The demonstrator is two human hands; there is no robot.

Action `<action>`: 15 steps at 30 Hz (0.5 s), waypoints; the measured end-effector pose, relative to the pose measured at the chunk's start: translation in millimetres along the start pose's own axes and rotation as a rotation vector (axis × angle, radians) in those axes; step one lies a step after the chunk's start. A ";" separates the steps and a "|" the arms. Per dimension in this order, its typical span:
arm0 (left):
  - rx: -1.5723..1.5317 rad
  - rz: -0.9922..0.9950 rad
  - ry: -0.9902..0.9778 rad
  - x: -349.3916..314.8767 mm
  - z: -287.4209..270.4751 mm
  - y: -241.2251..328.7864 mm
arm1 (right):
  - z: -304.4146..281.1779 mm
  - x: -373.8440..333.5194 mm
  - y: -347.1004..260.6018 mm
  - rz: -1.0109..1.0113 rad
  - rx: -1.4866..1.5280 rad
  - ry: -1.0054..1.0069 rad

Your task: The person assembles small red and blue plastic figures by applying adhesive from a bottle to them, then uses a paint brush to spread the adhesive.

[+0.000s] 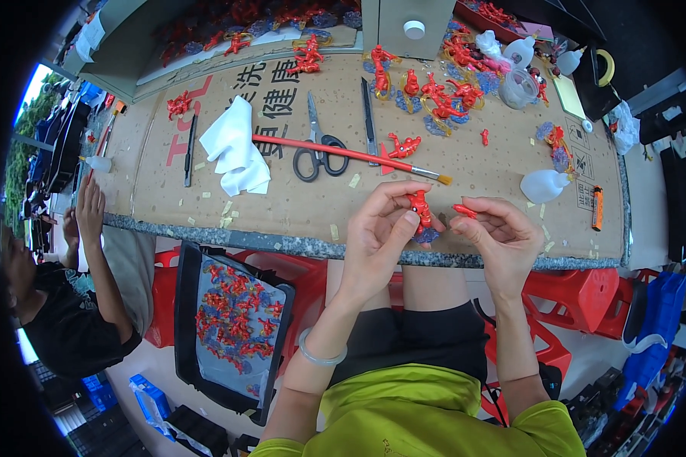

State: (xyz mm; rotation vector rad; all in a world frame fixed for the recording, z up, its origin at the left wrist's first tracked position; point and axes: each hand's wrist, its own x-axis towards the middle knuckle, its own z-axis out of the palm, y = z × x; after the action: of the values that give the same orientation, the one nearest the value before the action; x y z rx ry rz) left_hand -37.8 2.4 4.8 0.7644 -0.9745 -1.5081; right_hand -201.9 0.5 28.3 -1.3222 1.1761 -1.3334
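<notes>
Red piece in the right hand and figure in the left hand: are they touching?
Apart: the head view shows a gap between the piece and the figure.

Wkshop: bench (pixel 305 244) w/ scissors (pixel 314 122), brush (pixel 358 155) & red figs (pixel 436 94).

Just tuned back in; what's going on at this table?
A person is working bare-handed at a cardboard-covered table. The left hand holds a red figure with a bluish base; the right hand pinches a small red piece, apart from the figure. Beyond the hands lie a red-handled brush, scissors and a white cloth. A black tray of red-and-blue figures sits to the person's left.
</notes>
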 end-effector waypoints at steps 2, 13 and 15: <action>0.004 -0.002 0.008 -0.9 -0.2 -0.3 | 0.9 -0.4 -0.1 0.013 0.000 0.001; -0.003 0.010 -0.012 -0.7 -1.5 -1.0 | -6.6 -2.1 3.7 0.041 0.077 -0.049; 0.008 0.010 -0.014 -0.7 -0.5 -0.4 | -8.7 -2.4 4.6 0.116 0.106 -0.058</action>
State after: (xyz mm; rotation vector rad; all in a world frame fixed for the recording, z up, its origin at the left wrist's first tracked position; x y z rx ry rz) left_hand -37.4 3.0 4.1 0.7541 -0.9938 -1.5042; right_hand -210.6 2.5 23.6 -1.1913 1.1101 -1.2489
